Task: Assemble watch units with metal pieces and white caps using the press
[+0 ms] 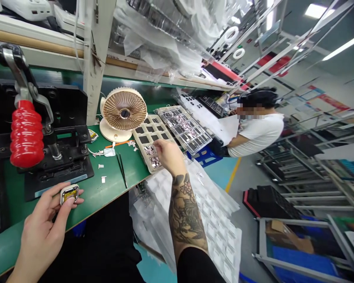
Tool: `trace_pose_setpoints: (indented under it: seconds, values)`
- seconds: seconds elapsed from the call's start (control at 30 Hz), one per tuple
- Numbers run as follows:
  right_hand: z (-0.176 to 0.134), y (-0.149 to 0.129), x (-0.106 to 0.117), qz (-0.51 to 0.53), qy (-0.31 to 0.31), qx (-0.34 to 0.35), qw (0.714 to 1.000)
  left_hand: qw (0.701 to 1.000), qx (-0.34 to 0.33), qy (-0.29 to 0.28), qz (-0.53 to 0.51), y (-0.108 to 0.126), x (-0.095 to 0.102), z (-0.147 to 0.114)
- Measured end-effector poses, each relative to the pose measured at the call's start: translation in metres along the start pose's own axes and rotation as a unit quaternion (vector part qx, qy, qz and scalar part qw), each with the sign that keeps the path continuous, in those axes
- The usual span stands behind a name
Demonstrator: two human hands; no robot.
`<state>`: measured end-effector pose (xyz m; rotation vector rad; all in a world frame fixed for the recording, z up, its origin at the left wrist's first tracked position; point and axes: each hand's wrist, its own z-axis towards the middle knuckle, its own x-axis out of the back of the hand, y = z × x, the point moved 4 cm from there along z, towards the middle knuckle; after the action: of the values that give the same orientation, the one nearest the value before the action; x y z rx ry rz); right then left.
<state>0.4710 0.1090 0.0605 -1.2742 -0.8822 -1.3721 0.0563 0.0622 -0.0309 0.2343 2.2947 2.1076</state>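
My left hand (48, 218) holds a small square device housing (69, 193), much like a smartwatch case, with its inside showing yellow and dark parts. The thumb presses on its face and the fingers support it from behind. Over the near part of a cream compartment tray (151, 167) is my right hand (168, 155), its fingertips pinched together. Whatever may be between them is too small to make out. Small pinkish-white parts (155, 161) fill the compartments under that hand. Black tweezers (122, 170) lie on the green bench top (106, 196) between the hands.
A red-handled clamp press (26, 133) stands at left. A cream fan (124, 112) sits behind the tweezers. Loose small parts (103, 179) lie nearby. A second tray (184, 127) adjoins the first. White sheets of pockets (215, 236) hang beside the bench. A co-worker (256, 125) sits farther along.
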Motion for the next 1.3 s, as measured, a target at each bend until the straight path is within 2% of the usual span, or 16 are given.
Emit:
trace_pose_setpoints:
  seconds: [0.17,0.33,0.53,0.7,0.8,0.9,0.97,1.03,1.1,1.13,1.2,1.3]
  values:
    - [0.017,0.004,-0.018,0.022,-0.041,0.017,0.999,1.0,0.01,0.015,0.009,0.0,-0.001,-0.001]
    - [0.021,0.007,-0.027,0.081,-0.028,0.035,0.996,1.0,0.005,0.008,-0.013,0.004,-0.003,0.0]
    - [0.007,0.008,-0.014,0.13,0.112,-0.01,0.985,1.0,-0.021,0.003,0.012,0.003,0.0,-0.002]
    - [-0.015,-0.007,-0.013,0.278,0.235,-0.002,0.931,0.989,-0.086,-0.025,0.12,0.012,0.0,0.0]
    - [-0.027,-0.03,-0.018,0.334,0.24,0.014,0.911,0.981,-0.129,-0.024,0.142,0.022,-0.003,0.001]
    - [-0.046,-0.074,-0.025,0.399,0.206,0.076,0.89,0.977,-0.155,-0.043,0.141,0.032,-0.01,0.002]
    - [-0.062,-0.112,-0.029,0.459,0.164,0.139,0.862,0.975,-0.162,-0.055,0.142,0.036,-0.013,0.003]
    - [-0.077,-0.147,-0.034,0.524,0.122,0.19,0.821,0.973,-0.164,-0.059,0.151,0.039,-0.015,0.003]
    - [-0.087,-0.173,-0.038,0.571,0.095,0.22,0.785,0.971,-0.164,-0.063,0.162,0.04,-0.016,0.004]
    - [-0.089,-0.183,-0.04,0.582,0.084,0.229,0.776,0.97,-0.164,-0.065,0.165,0.04,-0.016,0.004]
    - [-0.089,-0.196,-0.044,0.582,0.059,0.246,0.773,0.97,-0.165,-0.064,0.166,0.04,-0.016,0.004]
    - [-0.084,-0.199,-0.047,0.561,0.037,0.263,0.784,0.97,-0.165,-0.062,0.167,0.04,-0.017,0.003]
